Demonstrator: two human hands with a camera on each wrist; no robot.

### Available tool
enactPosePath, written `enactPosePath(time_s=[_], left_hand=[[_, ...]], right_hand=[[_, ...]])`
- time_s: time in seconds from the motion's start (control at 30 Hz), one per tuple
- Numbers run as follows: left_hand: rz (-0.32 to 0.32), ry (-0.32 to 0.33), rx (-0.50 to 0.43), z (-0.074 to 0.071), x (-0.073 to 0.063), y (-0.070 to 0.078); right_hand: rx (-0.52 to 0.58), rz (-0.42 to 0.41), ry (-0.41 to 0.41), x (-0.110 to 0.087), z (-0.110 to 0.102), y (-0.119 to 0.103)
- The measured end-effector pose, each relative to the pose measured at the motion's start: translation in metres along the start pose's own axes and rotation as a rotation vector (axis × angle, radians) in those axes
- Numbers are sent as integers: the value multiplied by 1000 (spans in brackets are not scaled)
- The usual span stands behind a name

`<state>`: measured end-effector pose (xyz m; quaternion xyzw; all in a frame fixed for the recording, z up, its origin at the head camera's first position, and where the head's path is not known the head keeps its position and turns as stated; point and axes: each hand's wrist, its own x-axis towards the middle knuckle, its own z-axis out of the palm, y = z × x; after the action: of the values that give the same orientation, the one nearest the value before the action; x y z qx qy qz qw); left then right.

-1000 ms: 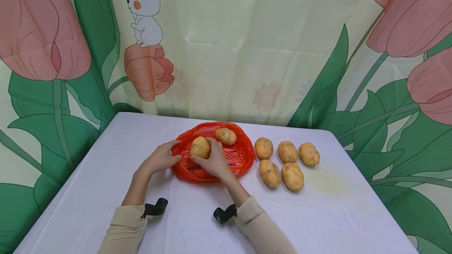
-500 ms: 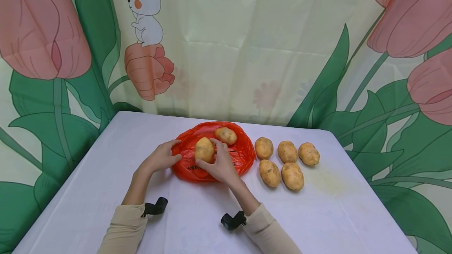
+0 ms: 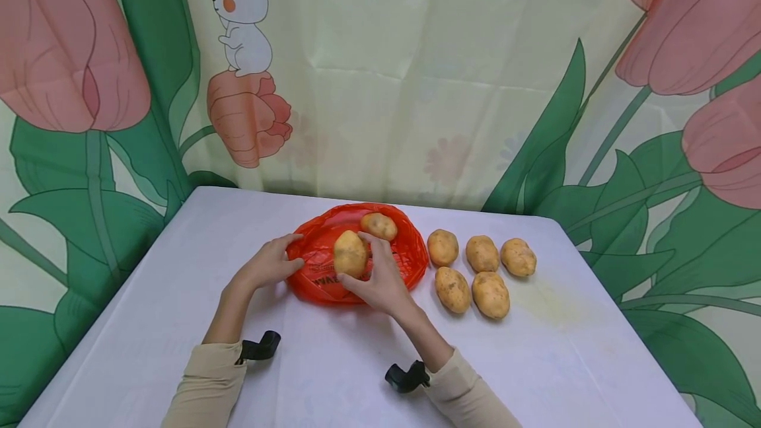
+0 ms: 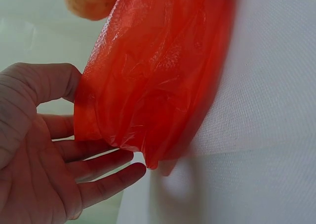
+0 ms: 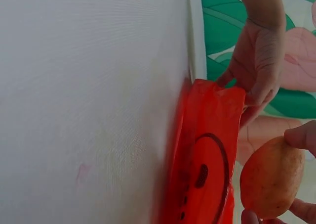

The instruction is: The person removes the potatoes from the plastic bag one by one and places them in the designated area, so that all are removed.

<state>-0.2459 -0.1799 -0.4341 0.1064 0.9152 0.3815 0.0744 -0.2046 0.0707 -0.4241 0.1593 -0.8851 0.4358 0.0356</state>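
Observation:
My right hand [image 3: 382,281] grips a potato [image 3: 349,254] between thumb and fingers. In the right wrist view that potato [image 5: 272,177] shows above the rim of the red plastic bag [image 5: 210,135]. The bag [image 3: 318,286] stands with its mouth spread wide, and another potato [image 3: 378,226] lies at its far side. At the bag's left rim, my left hand [image 3: 270,263] holds the edge, thumb and fingers on it. The left wrist view shows the left hand [image 4: 44,150] with its thumb bent at the red plastic [image 4: 153,70] and the fingers spread below.
Right of the bag, several potatoes [image 3: 483,254] lie in two loose rows on the white-covered table [image 3: 333,375]. A curtain [image 3: 386,84] printed with tulips and a rabbit hangs behind the table. Each wrist carries a small black camera [image 3: 407,377].
My right hand has moved a little to the right over the bag, carrying the potato with it. The left hand stays at the bag's rim, and the other potatoes have not moved.

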Motion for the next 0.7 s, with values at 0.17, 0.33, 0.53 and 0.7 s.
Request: enactPosePath(time_s=[0.17, 0.33, 0.53, 0.7], left_hand=[[2, 1, -4, 0, -1, -1], [-6, -4, -16, 0, -1, 1], [-31, -15, -34, -1, -1, 1], [-22, -12, -31, -1, -1, 2]], right_hand=[[-17, -9, 8, -6, -6, 2], [-27, -22, 30, -12, -13, 4], [-39, -30, 43, -16, -19, 7], [-28, -15, 42, -19, -23, 9]])
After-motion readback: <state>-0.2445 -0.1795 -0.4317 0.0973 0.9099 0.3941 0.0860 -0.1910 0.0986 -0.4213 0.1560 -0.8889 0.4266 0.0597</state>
